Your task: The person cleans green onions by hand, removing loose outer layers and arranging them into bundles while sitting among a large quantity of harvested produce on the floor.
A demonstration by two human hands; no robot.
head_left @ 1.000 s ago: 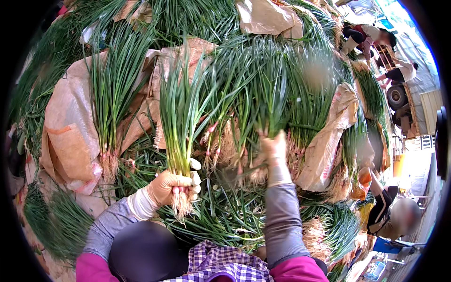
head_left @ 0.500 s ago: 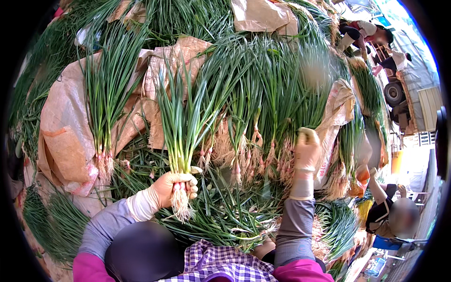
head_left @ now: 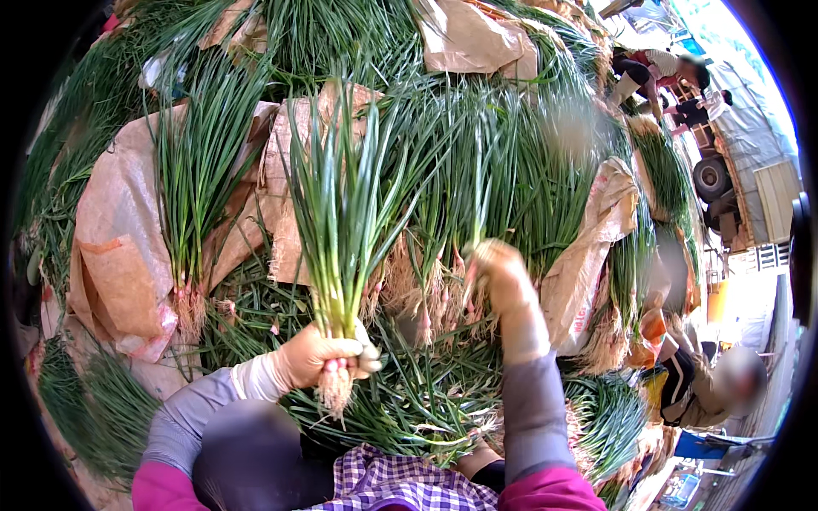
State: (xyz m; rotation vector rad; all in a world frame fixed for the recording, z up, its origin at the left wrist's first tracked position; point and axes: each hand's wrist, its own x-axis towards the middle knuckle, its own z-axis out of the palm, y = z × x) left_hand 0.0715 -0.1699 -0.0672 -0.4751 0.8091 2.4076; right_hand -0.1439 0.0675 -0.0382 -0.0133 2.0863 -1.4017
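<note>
In my left hand (head_left: 328,358), gloved in pale material, is a bunch of spring onions (head_left: 345,230), gripped just above the bulbs. Its leaves stand up and the pinkish bulbs and roots hang below my fist. My right hand (head_left: 507,277), also gloved and smeared by motion, closes on a spring onion (head_left: 480,204) whose pale stem rises from the fingers, with a bulb beside them. Behind it, a broad row of spring onions (head_left: 532,196) lies with roots toward me. A separate bunch (head_left: 194,187) rests at the left on a brown sack (head_left: 119,230).
Loose leaves (head_left: 409,383) cover the ground before me. More sacks (head_left: 477,38) lie among the heaps at the back, and another sack (head_left: 588,264) is at the right. Several people work at the right, near a truck wheel (head_left: 711,176).
My right hand has moved left along the row and a spring onion now shows in it. The left hand has shifted slightly right and down with its bunch.
</note>
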